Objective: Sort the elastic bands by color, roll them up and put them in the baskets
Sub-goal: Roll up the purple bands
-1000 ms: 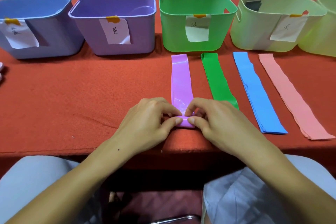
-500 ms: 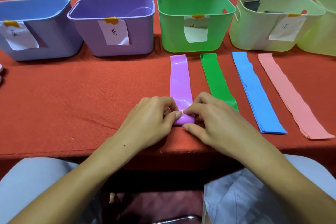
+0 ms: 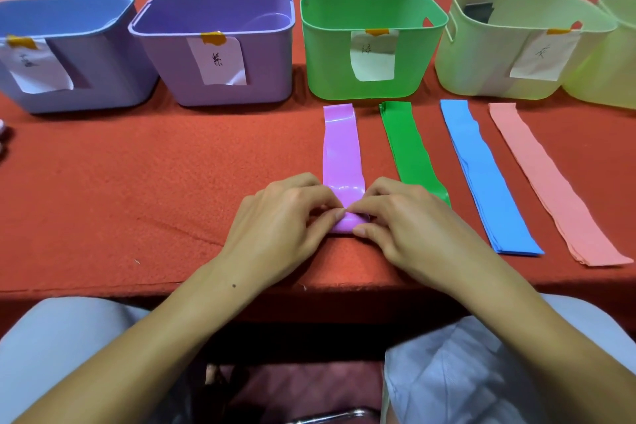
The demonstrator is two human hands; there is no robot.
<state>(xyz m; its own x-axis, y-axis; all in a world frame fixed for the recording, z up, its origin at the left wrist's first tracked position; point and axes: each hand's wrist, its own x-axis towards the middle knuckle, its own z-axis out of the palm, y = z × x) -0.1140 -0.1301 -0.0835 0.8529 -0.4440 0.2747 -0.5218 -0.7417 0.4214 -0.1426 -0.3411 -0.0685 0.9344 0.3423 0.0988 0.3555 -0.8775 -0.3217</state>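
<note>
A purple elastic band [image 3: 341,151] lies lengthwise on the red table, its near end curled into a small roll. My left hand [image 3: 282,220] and my right hand [image 3: 406,220] meet over that roll, and the fingertips of both pinch it. To the right lie a green band [image 3: 407,148], a blue band [image 3: 481,172] and a pink band [image 3: 547,182], all flat. Behind them stand a blue basket [image 3: 103,79], a purple basket [image 3: 272,79], a green basket [image 3: 327,62] and a pale green basket [image 3: 475,62], each with a paper label.
Another pale green basket [image 3: 616,79] is cut off at the right edge. The table's front edge [image 3: 103,289] runs just in front of my wrists. A small white object [image 3: 2,134] sits at the far left edge.
The roll at the purple band's near end has grown a little and moved away from me. Both hands have crept forward with it.
</note>
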